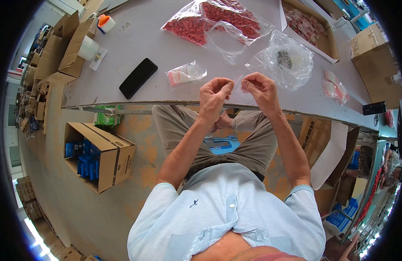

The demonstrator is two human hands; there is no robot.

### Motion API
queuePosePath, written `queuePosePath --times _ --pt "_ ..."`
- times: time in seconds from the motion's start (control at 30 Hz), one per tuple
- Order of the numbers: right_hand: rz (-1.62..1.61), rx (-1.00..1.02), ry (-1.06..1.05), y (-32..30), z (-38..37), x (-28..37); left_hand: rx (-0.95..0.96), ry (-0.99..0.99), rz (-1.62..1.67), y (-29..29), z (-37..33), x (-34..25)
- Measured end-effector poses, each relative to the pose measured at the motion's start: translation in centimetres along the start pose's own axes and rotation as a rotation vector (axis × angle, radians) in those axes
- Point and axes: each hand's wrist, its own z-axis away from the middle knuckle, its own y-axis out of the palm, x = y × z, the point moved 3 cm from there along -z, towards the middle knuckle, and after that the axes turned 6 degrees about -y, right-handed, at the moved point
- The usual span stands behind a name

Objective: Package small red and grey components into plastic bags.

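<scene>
Over the table's near edge, my left hand (215, 95) and my right hand (263, 92) face each other with fingertips pinched. Between them is a small clear zip bag (238, 80) with a red line; its contents cannot be made out. A pack of similar flat bags (186, 74) lies beyond my left hand. Past my right hand sits an open clear bag (297, 61) with small grey metal pieces in it. Farther back, a large clear bag (188, 27) is full of small red plastic pieces.
A black phone (138, 78) lies on the left. At the back right stands an open carton (333, 51) of small filled packets. More packets (334, 87) lie near the right edge by a black object (374, 108). A carton of blue boxes (116, 158) stands on the floor.
</scene>
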Motion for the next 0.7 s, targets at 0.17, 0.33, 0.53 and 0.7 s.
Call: queuePosePath --times 0.17,0.33,0.53,0.7 --pt "0.06 0.096 -0.042 -1.1 0.0 0.4 0.07 0.064 -0.21 0.2 0.2 -0.6" --pt "0.123 0.173 -0.045 -1.4 0.2 0.9 0.159 0.046 -0.341 0.3 0.3 -0.9" --pt "0.068 0.236 -0.014 -1.2 0.4 0.9 0.194 -0.016 -0.277 -0.1 0.1 -0.1" --pt "0.079 0.236 0.033 -1.4 0.5 0.6 0.219 -0.034 -0.284 -0.3 0.2 0.4"
